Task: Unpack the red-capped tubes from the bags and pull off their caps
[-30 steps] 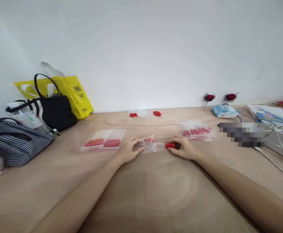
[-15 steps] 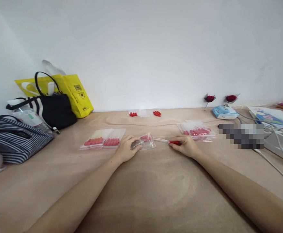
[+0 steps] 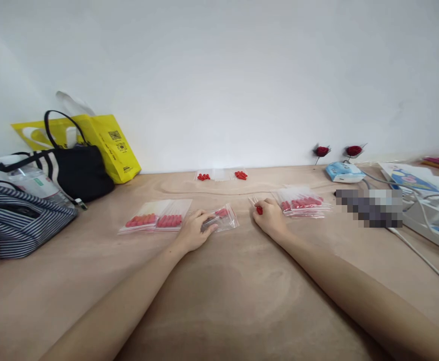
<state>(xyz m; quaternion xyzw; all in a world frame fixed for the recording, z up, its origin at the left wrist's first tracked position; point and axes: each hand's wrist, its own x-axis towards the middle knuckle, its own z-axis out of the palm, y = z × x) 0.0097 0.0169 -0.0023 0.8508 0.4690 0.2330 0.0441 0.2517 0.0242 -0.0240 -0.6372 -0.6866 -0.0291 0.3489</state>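
Note:
Near the middle of the table, my left hand (image 3: 197,229) is closed on the near-left end of a clear zip bag (image 3: 225,221). Red capsule-shaped pieces (image 3: 222,212) show inside it toward the far side. To the right, my right hand (image 3: 270,219) grips red-handled tweezers (image 3: 259,210); their pale prongs stick out past the fingers, pointing away and left, apart from the bag. Beside my left hand lie two flat bags of red pieces (image 3: 170,220). A stack of filled bags (image 3: 305,202) sits just beyond my right hand.
Against the wall are two small heaps of red pieces (image 3: 203,177) on clear plastic. Bags stand at the left: yellow (image 3: 118,155), black (image 3: 82,173) and striped (image 3: 27,225). At right lie a blue tissue pack (image 3: 344,172), a power strip (image 3: 435,225) and cables.
My right hand has moved slightly left and away from me, and the tweezers have turned to point more away. Their prongs no longer reach toward the bag. My left hand stays on the bag.

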